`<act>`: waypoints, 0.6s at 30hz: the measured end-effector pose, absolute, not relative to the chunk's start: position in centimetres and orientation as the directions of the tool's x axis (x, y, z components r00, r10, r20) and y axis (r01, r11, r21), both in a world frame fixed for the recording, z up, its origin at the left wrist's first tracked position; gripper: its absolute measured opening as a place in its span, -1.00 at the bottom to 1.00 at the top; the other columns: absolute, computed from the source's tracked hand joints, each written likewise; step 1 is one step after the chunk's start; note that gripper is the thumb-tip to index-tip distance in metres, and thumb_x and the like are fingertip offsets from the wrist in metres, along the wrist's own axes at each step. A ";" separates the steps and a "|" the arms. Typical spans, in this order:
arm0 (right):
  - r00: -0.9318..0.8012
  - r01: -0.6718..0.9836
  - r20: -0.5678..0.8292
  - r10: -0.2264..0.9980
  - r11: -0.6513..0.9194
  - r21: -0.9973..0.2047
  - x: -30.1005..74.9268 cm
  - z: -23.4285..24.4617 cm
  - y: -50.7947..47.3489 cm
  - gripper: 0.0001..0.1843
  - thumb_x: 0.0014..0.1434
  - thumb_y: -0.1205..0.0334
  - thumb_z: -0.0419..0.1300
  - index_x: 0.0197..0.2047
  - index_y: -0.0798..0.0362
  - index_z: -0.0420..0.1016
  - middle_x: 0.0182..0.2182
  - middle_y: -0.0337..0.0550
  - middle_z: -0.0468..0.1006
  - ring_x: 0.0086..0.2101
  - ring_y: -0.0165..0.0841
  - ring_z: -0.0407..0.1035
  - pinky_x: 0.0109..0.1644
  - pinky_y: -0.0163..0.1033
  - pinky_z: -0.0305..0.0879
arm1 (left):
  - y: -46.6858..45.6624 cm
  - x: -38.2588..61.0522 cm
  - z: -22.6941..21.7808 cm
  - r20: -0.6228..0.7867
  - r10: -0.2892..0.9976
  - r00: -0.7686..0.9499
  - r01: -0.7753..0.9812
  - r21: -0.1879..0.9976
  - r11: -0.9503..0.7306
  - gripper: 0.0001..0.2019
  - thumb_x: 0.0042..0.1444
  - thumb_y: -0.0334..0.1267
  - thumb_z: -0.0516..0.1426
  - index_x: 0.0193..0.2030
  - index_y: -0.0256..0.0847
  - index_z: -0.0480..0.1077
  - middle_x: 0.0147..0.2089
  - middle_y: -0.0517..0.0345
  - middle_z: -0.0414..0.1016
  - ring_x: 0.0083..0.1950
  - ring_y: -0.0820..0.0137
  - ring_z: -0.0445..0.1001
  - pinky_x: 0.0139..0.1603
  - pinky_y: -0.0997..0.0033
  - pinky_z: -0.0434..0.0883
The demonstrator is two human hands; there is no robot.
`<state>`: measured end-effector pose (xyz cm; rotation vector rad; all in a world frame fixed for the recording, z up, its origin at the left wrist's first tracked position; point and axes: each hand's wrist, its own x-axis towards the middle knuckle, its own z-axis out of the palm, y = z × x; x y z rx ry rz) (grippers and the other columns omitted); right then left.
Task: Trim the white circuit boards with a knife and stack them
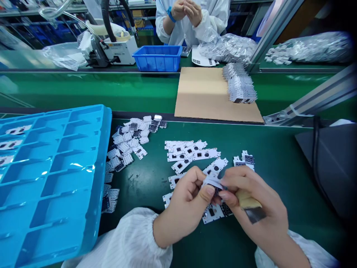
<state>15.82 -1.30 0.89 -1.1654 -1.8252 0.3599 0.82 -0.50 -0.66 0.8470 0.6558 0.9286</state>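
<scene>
My left hand (185,203) and my right hand (255,204) meet over the green mat and pinch one small white circuit-board piece (212,183) between thumbs and fingers. A flat tool with a tan grip and dark blade (251,208) also lies in my right hand. Under and beyond the hands lie several white boards with black square parts (192,152). A heap of smaller snapped-off pieces (131,143) spreads to the left. Both sleeves are white.
A blue compartment tray (52,178) fills the left side, a few cells holding boards. Beyond the mat runs a green conveyor with a cardboard sheet (203,96) carrying a stacked row of boards (240,83). Opposite, another person's hands (185,11) work behind a blue bin (157,57).
</scene>
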 end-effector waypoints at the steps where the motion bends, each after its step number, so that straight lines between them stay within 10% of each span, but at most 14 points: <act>1: -0.101 0.548 0.525 0.845 0.487 -0.679 15.9 0.8 -1.4 -0.87 0.11 0.39 0.16 -0.25 0.00 0.37 -0.44 -0.19 0.41 -0.41 -0.37 0.37 -0.40 -0.27 0.32 | -0.4 0.9 -0.6 -0.148 0.873 0.465 -0.459 0.802 0.381 -0.76 0.16 -0.11 0.10 -0.37 -0.20 0.17 -0.45 0.23 0.34 -0.43 0.53 0.31 -0.36 0.50 0.26; 9: 0.087 0.440 0.352 0.932 0.281 -0.853 16.5 0.2 -1.7 -0.74 0.15 0.34 0.15 -0.06 -0.02 0.33 -0.35 -0.20 0.41 -0.55 -0.52 0.29 -0.55 -0.39 0.28 | 0.4 1.0 0.3 -0.315 0.818 0.482 -0.605 0.555 0.571 -0.81 0.21 -0.24 0.07 -0.37 -0.27 0.19 -0.43 0.18 0.44 -0.50 0.58 0.34 -0.46 0.56 0.29; 18: -0.002 0.429 0.293 0.956 0.266 -0.863 16.7 0.5 -1.2 -0.81 0.30 0.17 -0.06 -0.08 0.01 0.28 -0.33 -0.16 0.42 -0.50 -0.46 0.31 -0.42 -0.30 0.31 | 0.3 1.0 0.3 -0.331 0.822 0.463 -0.624 0.537 0.568 -0.81 0.22 -0.25 0.06 -0.38 -0.29 0.22 -0.45 0.18 0.41 -0.52 0.62 0.29 -0.49 0.61 0.26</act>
